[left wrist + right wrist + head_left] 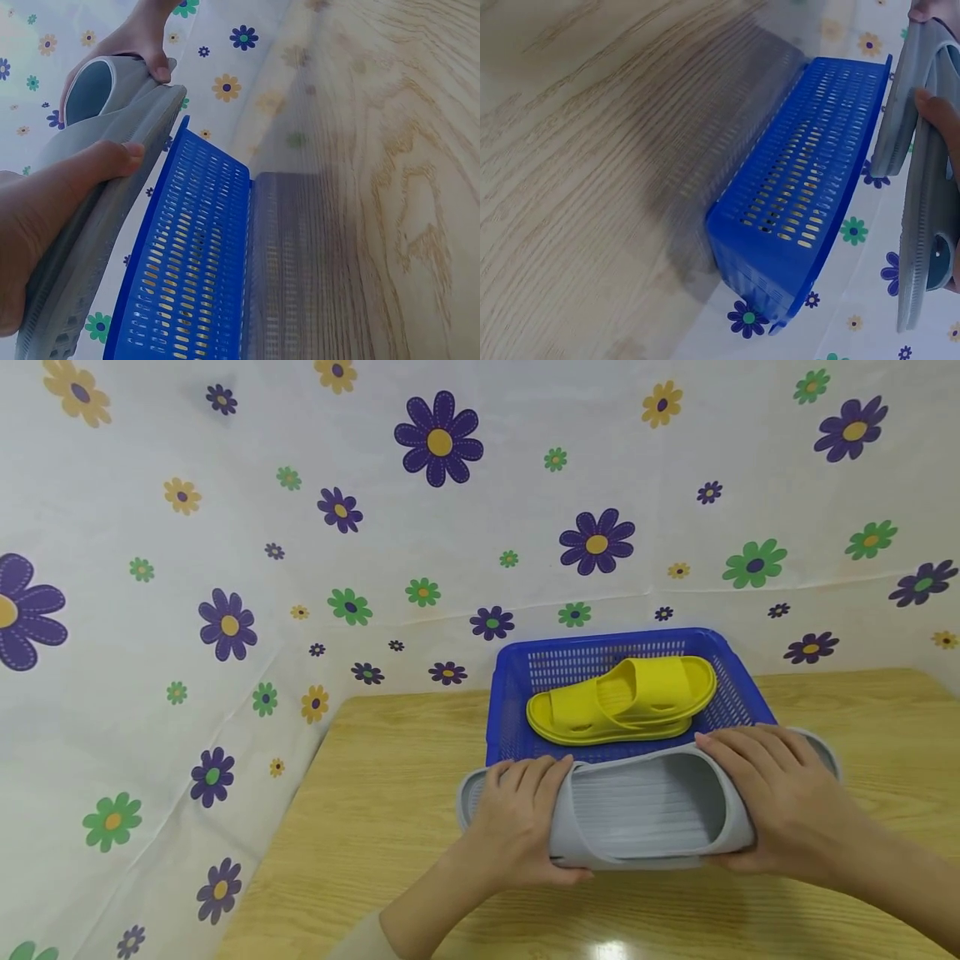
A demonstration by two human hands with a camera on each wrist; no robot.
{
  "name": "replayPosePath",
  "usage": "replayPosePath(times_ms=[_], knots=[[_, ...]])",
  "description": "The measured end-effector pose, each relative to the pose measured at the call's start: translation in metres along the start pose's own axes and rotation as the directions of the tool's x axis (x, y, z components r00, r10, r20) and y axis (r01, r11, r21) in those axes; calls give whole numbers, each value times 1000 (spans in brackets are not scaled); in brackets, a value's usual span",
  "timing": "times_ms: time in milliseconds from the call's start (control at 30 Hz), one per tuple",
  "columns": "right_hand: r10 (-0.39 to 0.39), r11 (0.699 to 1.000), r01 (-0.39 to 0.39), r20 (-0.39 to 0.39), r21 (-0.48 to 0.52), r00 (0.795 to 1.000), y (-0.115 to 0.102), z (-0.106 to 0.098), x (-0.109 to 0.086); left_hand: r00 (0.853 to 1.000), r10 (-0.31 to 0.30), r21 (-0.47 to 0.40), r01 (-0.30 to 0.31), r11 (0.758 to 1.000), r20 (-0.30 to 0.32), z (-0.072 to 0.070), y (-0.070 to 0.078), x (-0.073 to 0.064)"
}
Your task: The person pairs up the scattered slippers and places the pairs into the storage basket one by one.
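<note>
A pair of grey slippers [637,810], nested against each other, is held sideways by both hands above the front of a blue plastic basket [514,685]. My left hand [516,827] grips the left end, fingers over the top and thumb underneath. At the other end my right hand [787,802] holds the pair the same way. In the right wrist view the two grey soles [915,217] splay apart, with the right thumb near the gap. Inside the basket lies a pair of yellow slippers [667,689], side by side.
The basket stands on a light wooden table [375,793], near its back edge. Behind and to the left hangs a white cloth [480,527] printed with purple, green and orange flowers. The basket's slotted side wall [187,247] shows in the left wrist view.
</note>
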State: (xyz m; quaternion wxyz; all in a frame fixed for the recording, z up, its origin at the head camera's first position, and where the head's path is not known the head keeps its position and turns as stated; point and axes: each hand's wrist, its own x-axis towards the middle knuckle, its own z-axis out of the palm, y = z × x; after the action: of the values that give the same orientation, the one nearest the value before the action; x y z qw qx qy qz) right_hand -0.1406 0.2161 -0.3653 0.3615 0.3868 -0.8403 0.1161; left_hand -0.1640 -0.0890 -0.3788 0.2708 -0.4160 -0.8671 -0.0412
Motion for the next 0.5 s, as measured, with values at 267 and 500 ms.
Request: replayPosePath(times_ms=[267,500], knots=[[109,994,-102,216,-42,970,10,-11,-20,997,60,34,-58,998,-55,4,-4,-8],[149,989,-137,258,-64,954,15,-16,-28,996,80,54,-77,996,-49,4,-4,-6]])
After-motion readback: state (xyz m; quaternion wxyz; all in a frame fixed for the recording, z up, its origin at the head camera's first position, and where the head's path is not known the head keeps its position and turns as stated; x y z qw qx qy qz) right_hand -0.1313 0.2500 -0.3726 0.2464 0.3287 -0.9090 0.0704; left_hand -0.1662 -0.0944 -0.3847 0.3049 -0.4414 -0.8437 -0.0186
